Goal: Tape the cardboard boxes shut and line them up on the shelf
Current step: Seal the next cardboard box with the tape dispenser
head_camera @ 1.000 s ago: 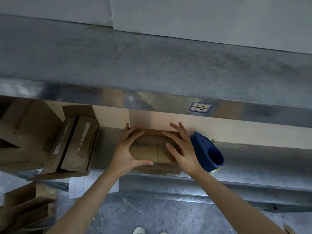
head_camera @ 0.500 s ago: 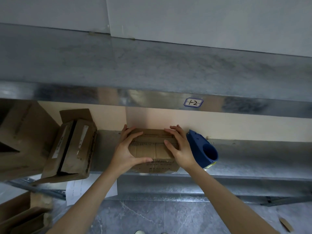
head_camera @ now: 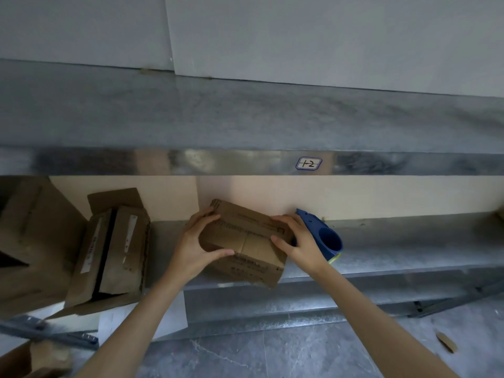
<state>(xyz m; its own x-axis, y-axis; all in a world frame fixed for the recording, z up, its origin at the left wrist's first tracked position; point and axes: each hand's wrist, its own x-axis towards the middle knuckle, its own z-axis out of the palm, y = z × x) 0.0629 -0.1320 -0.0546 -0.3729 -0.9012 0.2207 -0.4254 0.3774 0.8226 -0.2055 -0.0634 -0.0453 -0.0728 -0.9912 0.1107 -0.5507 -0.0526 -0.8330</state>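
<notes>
A small brown cardboard box sits tilted at the front of the metal shelf, one corner hanging past the edge. My left hand grips its left end, thumb across the near side. My right hand grips its right end, fingers curled over the top. A blue tape dispenser lies on the shelf just behind my right hand.
An open cardboard box with raised flaps stands on the shelf to the left, beside a larger box at the far left. An upper shelf with a label overhangs. More cardboard lies on the floor below left.
The small box lay square to the shelf before; both hands have now turned it so it sits skewed, its right end swung toward me and over the shelf edge.
</notes>
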